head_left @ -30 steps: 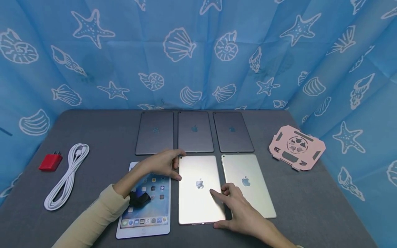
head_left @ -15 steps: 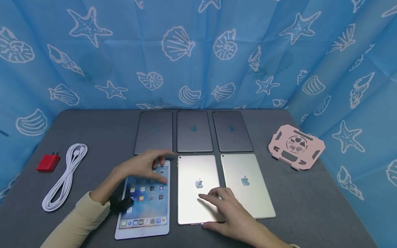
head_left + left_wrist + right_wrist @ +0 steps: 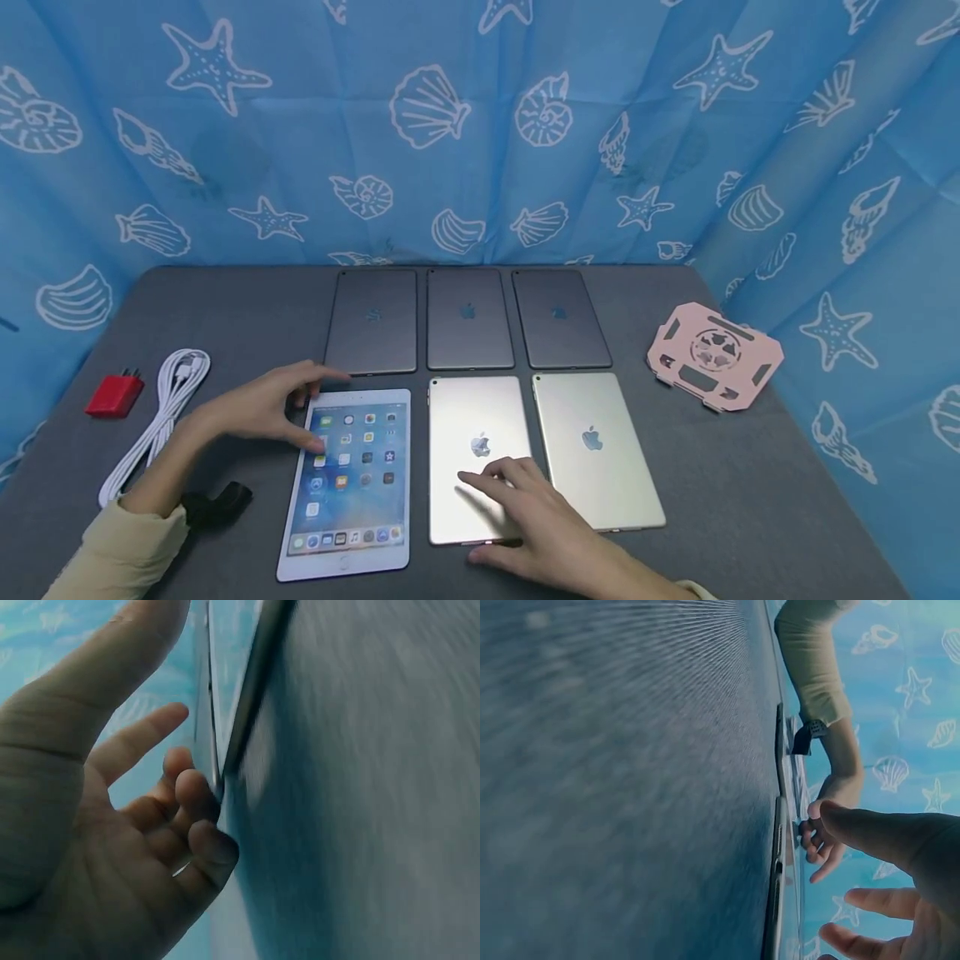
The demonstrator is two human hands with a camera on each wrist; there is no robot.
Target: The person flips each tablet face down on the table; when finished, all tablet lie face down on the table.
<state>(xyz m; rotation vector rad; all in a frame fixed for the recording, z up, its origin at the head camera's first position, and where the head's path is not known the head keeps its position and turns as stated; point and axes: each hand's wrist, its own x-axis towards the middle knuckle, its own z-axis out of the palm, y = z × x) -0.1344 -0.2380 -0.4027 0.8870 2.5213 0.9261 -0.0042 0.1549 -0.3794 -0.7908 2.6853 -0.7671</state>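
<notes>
A white tablet point(image 3: 352, 479) lies screen up at the front left, its display lit with app icons. My left hand point(image 3: 258, 406) is at its upper left edge, thumb over the border and fingers loosely bent near the corner. In the left wrist view the fingers hold nothing. To the right, a silver tablet point(image 3: 465, 417) lies back up with an apple logo. Over its lower right part hovers my right hand point(image 3: 540, 529), fingers loosely bent, its shadow falling on the metal. A pale gold tablet point(image 3: 600, 446) lies beside it, partly behind that hand.
Three dark grey tablets point(image 3: 470, 333) lie back up in a row behind. A pink slotted stand point(image 3: 697, 379) sits at the right. A red charger plug point(image 3: 115, 397) and a coiled white cable point(image 3: 168, 400) lie at the left. A blue curtain point(image 3: 480, 183) surrounds the table.
My left hand has moved left from the silver tablet's edge, across the white tablet to its left side. My right hand has shifted slightly left over the silver tablet.
</notes>
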